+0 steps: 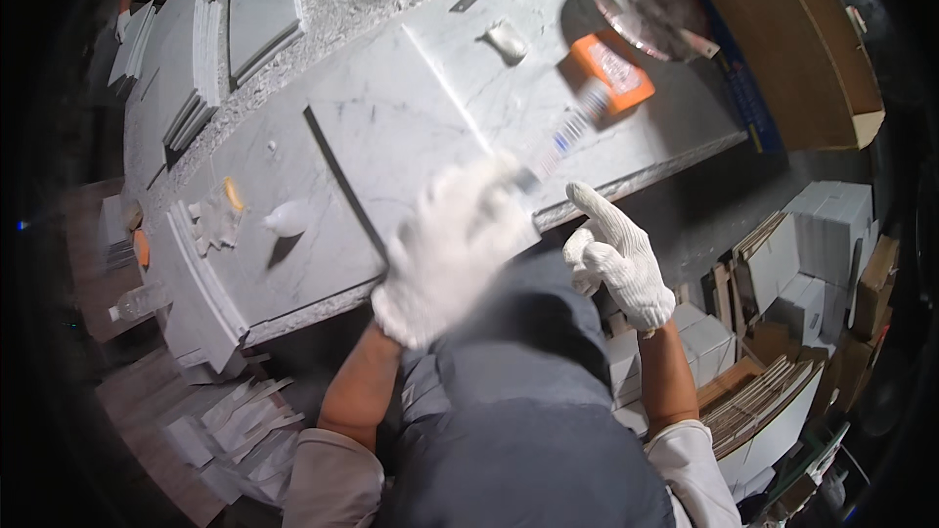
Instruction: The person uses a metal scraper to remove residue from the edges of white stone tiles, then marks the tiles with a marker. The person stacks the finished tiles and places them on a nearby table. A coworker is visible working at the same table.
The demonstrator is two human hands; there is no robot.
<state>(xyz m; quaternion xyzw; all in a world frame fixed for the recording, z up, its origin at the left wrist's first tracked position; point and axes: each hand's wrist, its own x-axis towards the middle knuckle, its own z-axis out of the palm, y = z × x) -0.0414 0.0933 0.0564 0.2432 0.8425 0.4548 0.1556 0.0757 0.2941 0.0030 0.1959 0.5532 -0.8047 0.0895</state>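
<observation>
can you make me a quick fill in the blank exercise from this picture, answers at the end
1. The left hand and the right hand both wear white ____.
2. The blurred striped object extends from the fingers of the ____ hand.
3. The boxy object beside the round bowl is mainly ____ in colour.
4. The large brown cardboard box is toward the upper ____ of the picture.

Missing words: gloves; left; orange; right
</observation>
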